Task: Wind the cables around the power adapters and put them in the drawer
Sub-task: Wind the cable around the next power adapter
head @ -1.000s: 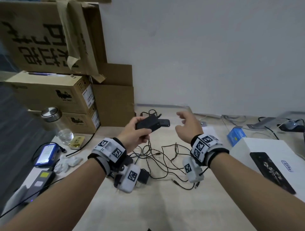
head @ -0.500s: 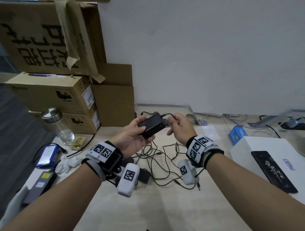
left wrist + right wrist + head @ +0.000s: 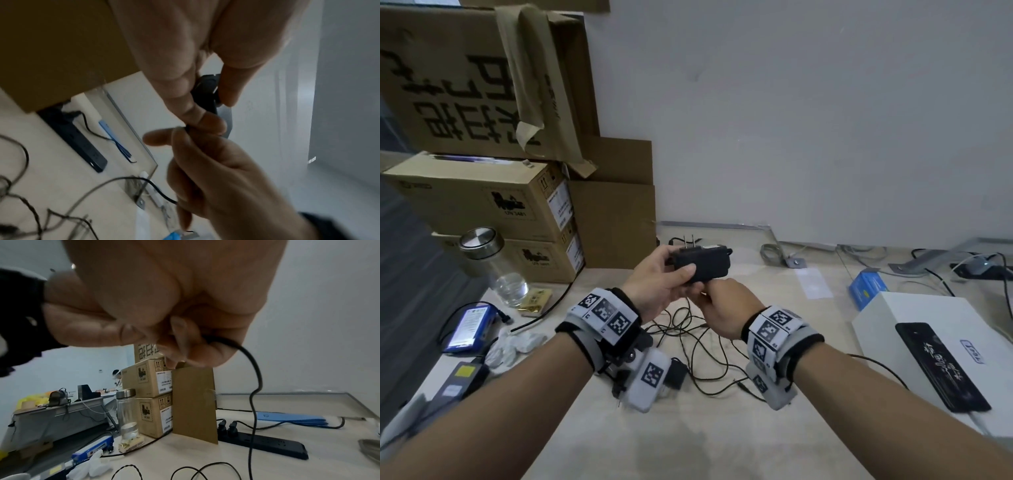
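My left hand (image 3: 659,282) grips a black power adapter (image 3: 703,265) held above the table, its two plug prongs pointing up. Just below it my right hand (image 3: 717,306) pinches the adapter's thin black cable (image 3: 254,386), which hangs down to a loose tangle of cable (image 3: 698,346) on the table. In the left wrist view the adapter (image 3: 206,91) shows between my left fingers, with the right hand (image 3: 205,162) right under it. A second small black adapter (image 3: 676,373) lies on the table under my left wrist. No drawer is in view.
Stacked cardboard boxes (image 3: 482,202) stand at the back left, with a glass jar (image 3: 493,267) before them. A blue device (image 3: 470,323) and a grey charger (image 3: 460,378) lie at the left edge. A white box (image 3: 928,346) sits right. A black power strip (image 3: 263,445) lies behind.
My right hand came in from the right, took the cable at the adapter and dropped below it. My left hand turned the adapter so its prongs point up.
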